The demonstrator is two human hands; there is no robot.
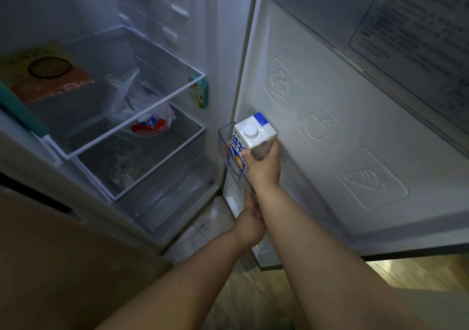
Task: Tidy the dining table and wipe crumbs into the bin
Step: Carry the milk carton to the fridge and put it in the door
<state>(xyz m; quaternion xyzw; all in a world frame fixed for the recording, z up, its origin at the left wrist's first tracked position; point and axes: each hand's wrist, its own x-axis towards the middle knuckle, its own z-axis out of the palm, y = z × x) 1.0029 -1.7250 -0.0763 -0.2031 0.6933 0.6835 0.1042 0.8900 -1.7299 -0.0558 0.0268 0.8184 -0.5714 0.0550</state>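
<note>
A: While the fridge door (pixel 355 126) stands open, what crowds the milk carton (pixel 250 136)?

B: Little. It sits upright in the clear door bin (pixel 228 167), at the hinge end, its white cap (pixel 250 130) on top. The right hand (pixel 264 167) grips its near side, fingers wrapped round it.

A: And the left hand (pixel 250 224)?

B: Lower, curled on the bin's front edge, partly hidden behind the right forearm.

A: Inside the fridge?

B: A tied plastic bag (pixel 144 116) lies under the glass shelf (pixel 121 88); an orange packet (pixel 43 73) rests on that shelf. Open bin room lies nearer the hands.
</note>
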